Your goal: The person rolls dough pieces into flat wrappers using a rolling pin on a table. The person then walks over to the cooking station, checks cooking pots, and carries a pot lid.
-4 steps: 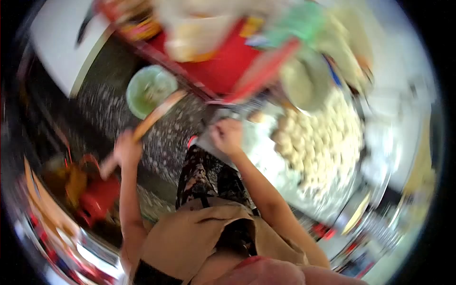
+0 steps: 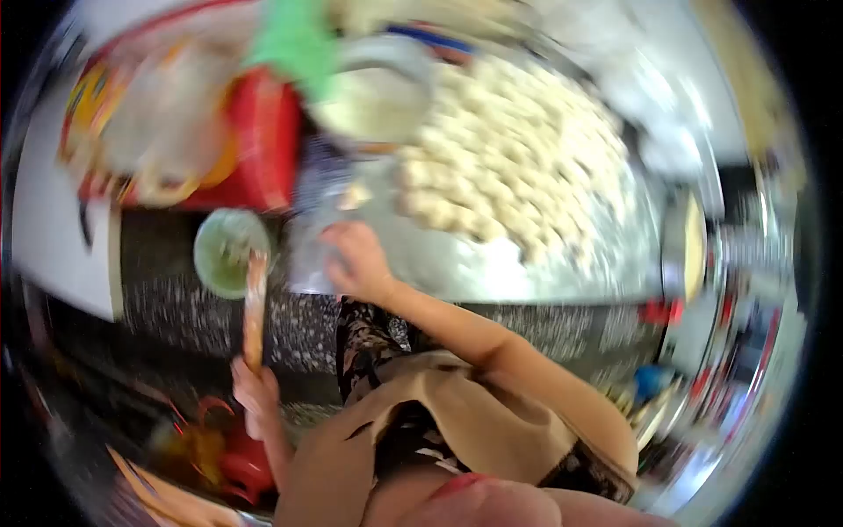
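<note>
Left hand (image 2: 255, 391): fingers wrapped around a wooden stick (image 2: 254, 329), grip pressed closed near its lower part. We see the stick pointing away from the body, pale at the far end, that end overlapping the rim of a green bowl (image 2: 209, 277); whether it touches, we cannot tell.

Right hand (image 2: 356, 261): fingers loosely spread, blurred, nothing seen in it. It is over the near left corner of a metal sheet (image 2: 606, 277); contact unclear.

Step in hand, as we judge it: carrying the stick at the left, right hand free by the sheet. A next move with the stick would call for a firm grip and lifting its tip past the bowl.

Just beyond the right hand, a small dough scrap (image 2: 353, 197). Further right, a broad heap of dough pieces (image 2: 518, 149) covers much of the sheet.

Containers: the green bowl, on the speckled desk (image 2: 303, 329), holds something pale, too blurred for us to name. Behind the scrap, a basin (image 2: 399, 60) holds white powder, probably flour. Left of it, a red tray (image 2: 268, 132) holds clear bags (image 2: 171, 123). Far right, a round pot (image 2: 694, 241) shows a pale yellowish surface.
</note>
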Tool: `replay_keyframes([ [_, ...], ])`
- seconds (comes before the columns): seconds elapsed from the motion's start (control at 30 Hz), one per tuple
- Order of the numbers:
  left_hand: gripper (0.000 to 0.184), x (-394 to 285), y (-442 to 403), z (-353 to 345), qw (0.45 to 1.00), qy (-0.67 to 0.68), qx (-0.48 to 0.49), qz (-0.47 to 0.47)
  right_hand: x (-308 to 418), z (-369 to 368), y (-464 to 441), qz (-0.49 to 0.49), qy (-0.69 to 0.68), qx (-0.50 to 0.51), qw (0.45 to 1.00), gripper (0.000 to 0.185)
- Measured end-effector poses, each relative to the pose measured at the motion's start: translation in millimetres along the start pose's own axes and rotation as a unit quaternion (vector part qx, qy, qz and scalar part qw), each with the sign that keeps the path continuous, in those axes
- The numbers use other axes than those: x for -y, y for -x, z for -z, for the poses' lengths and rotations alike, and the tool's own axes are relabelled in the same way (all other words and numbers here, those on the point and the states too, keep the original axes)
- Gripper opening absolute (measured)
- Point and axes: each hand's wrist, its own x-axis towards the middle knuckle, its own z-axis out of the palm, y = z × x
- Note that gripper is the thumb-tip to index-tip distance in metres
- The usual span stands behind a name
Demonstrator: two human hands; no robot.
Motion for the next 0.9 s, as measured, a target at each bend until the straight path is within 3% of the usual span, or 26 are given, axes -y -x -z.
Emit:
replay_keyframes([
  [0.03,0.034,1,-1,9,0.999,-0.029,0.014,-0.033,17,4,4,0.001,-0.043,0.015,0.999,0.051],
  [0.07,0.033,-23,-7,14,0.993,-0.089,0.003,-0.083,12,3,19,0.082,-0.067,-0.039,0.994,0.058],
  [0.13,0.033,-97,-6,-5,0.983,-0.126,0.056,-0.119,-9,13,68,0.099,0.01,-0.052,0.994,0.055],
  [0.17,0.032,-119,-3,-29,0.966,-0.116,0.077,-0.22,-19,32,99,0.106,0.055,-0.057,0.991,0.053],
  [0.27,0.033,-220,15,-105,0.877,-0.153,0.124,-0.438,-83,68,191,-0.005,0.155,-0.109,0.982,0.024],
  [0.43,0.041,-352,87,-233,0.703,-0.098,0.228,-0.666,-160,133,333,-0.228,0.139,-0.157,0.951,0.015],
  [0.5,0.046,-390,121,-264,0.641,-0.031,0.155,-0.751,-181,149,387,-0.335,0.195,-0.229,0.893,0.012],
  [0.57,0.049,-392,129,-303,0.625,0.025,0.188,-0.757,-197,164,442,-0.431,0.213,-0.28,0.831,0.016],
  [0.6,0.05,-386,120,-331,0.592,0.048,0.155,-0.79,-203,173,468,-0.525,0.205,-0.25,0.787,0.021],
  [0.67,0.061,-378,90,-391,0.607,0.015,0.182,-0.773,-189,203,509,-0.655,0.176,-0.253,0.69,0.019],
  [0.7,0.069,-381,83,-410,0.614,-0.107,0.149,-0.768,-189,204,534,-0.686,0.138,-0.267,0.663,0.022],
  [0.73,0.072,-390,67,-432,0.581,-0.069,0.178,-0.791,-182,209,553,-0.718,0.136,-0.275,0.625,0.024],
  [0.77,0.067,-389,46,-457,0.548,-0.115,0.177,-0.809,-176,200,571,-0.703,0.168,-0.352,0.594,0.027],
  [0.83,0.059,-417,59,-450,0.493,-0.262,0.225,-0.798,-154,197,593,-0.753,0.165,-0.368,0.52,0.03],
  [0.9,0.056,-452,53,-464,0.434,-0.276,0.264,-0.816,-128,185,607,-0.751,0.178,-0.437,0.462,0.034],
])
